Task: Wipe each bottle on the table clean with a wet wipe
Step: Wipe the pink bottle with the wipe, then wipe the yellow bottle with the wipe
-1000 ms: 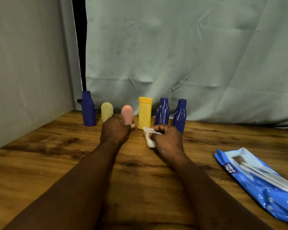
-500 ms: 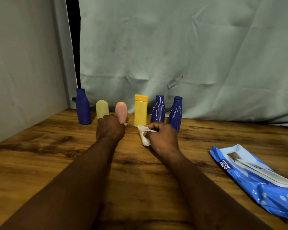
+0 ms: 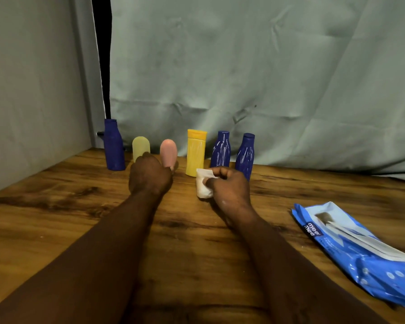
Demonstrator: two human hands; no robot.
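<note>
The pink bottle stands in the row at the far edge of the tabletop, at about 12 o'clock from the person, between a pale yellow bottle at its 9 o'clock and a taller yellow bottle at its 3 o'clock. The left hand closes round its lower part; the thumb shows on the bottle's right side and the fingers are hidden behind the back of the hand. The right hand, at 3 o'clock of the left, pinches a bunched white wet wipe just in front of the yellow bottle. The pink bottle looks small, rounded and smooth, probably light plastic, so it should lift easily but may slip once damp. A low, wrapping hold leaves the domed top free for wiping. The wipe is soft and limp and should mould to the curve. The close neighbours could topple if nudged.
</note>
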